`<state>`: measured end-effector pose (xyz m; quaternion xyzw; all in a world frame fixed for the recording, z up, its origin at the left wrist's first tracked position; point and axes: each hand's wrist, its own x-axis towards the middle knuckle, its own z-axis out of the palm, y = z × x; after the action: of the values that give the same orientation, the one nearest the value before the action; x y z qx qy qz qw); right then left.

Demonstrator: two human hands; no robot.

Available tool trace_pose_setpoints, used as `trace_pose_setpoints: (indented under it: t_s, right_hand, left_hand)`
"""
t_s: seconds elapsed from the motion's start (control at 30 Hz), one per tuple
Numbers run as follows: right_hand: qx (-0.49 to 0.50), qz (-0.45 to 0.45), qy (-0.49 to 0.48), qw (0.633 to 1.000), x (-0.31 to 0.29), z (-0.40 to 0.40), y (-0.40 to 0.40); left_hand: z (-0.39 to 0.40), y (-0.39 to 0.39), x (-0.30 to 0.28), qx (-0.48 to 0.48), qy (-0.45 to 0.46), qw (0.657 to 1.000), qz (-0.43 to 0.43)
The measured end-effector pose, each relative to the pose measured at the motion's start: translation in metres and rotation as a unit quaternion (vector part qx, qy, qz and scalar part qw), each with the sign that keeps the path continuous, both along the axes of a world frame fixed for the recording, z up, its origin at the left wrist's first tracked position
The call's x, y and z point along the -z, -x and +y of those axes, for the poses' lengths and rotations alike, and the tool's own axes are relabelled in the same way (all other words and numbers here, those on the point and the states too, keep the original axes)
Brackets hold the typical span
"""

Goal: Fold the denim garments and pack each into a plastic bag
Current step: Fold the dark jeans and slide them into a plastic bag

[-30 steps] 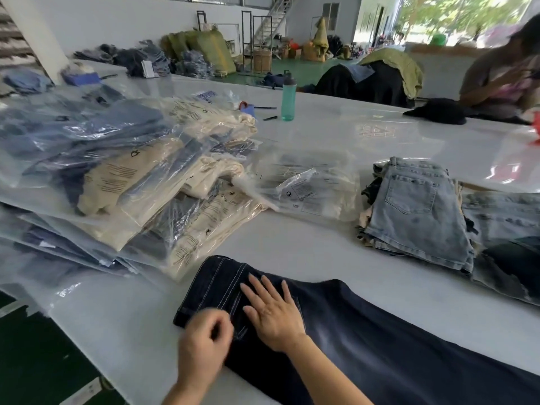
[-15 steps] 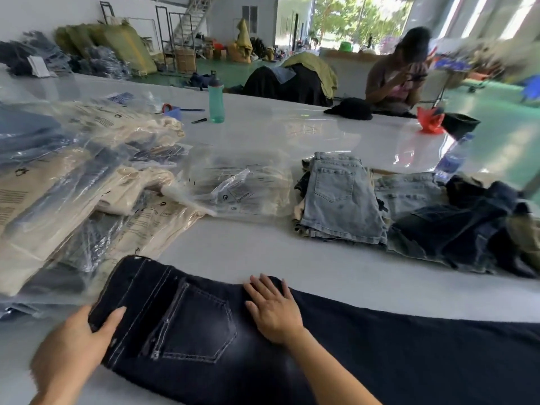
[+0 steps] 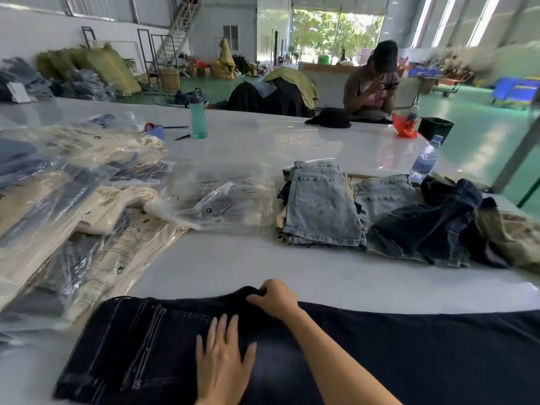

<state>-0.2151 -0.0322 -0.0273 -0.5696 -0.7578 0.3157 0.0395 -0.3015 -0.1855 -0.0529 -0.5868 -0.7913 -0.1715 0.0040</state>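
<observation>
Dark denim jeans (image 3: 140, 346) lie flat across the near edge of the white table (image 3: 233, 264), waistband to the left. My left hand (image 3: 223, 358) presses flat on the seat of the jeans with fingers spread. My right hand (image 3: 276, 298) has its fingers curled round the far edge of the jeans, pinching the fabric. Empty plastic bags (image 3: 222, 197) lie in the middle of the table. A pile of bagged garments (image 3: 67, 206) fills the left side.
Folded light denim shorts (image 3: 321, 206) and a heap of loose denim garments (image 3: 438, 223) lie at the right. A teal bottle (image 3: 198, 116), pens and a clear water bottle (image 3: 423, 162) stand farther back. A person (image 3: 371, 86) sits at the far side.
My left hand moved from the waistband onto the seat of the jeans and lies flat. My right hand went from flat to gripping the far edge. The camera turned right.
</observation>
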Motion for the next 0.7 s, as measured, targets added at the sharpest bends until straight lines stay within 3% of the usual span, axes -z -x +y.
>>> trace_pose_setpoints:
  t_s: [0.2, 0.3, 0.4, 0.47, 0.5, 0.57, 0.63, 0.7]
  right_hand:
    - [-0.015, 0.097, 0.129, 0.987, -0.012, 0.019, 0.006]
    - [0.083, 0.182, 0.117, 0.973, -0.006, 0.027, 0.019]
    - [0.219, 0.302, 0.181, 0.910, 0.008, 0.024, 0.022]
    - [0.247, 0.359, 0.167, 0.885, 0.014, 0.017, 0.020]
    - [0.239, 0.364, 0.122, 0.892, 0.016, 0.013, 0.017]
    - [0.171, 0.268, -0.054, 0.946, 0.014, 0.002, 0.011]
    - [0.019, 0.163, -0.211, 0.964, 0.013, -0.020, 0.012]
    - [-0.168, 0.097, -0.208, 0.959, 0.024, -0.045, 0.007]
  left_hand:
    - [-0.010, -0.009, 0.016, 0.016, 0.074, 0.997, -0.023]
    - [-0.008, -0.007, 0.018, 0.003, 0.063, 0.998, -0.008]
    - [-0.003, -0.005, 0.026, 0.000, 0.017, 1.000, -0.001]
    - [-0.002, -0.006, 0.026, 0.012, 0.018, 1.000, 0.006]
    - [-0.003, -0.006, 0.028, 0.013, 0.014, 1.000, 0.000]
    - [-0.002, -0.006, 0.036, 0.003, -0.023, 1.000, 0.007]
    - [-0.001, -0.007, 0.038, -0.009, -0.066, 0.998, 0.009]
    - [0.002, -0.005, 0.046, -0.008, -0.105, 0.994, 0.008]
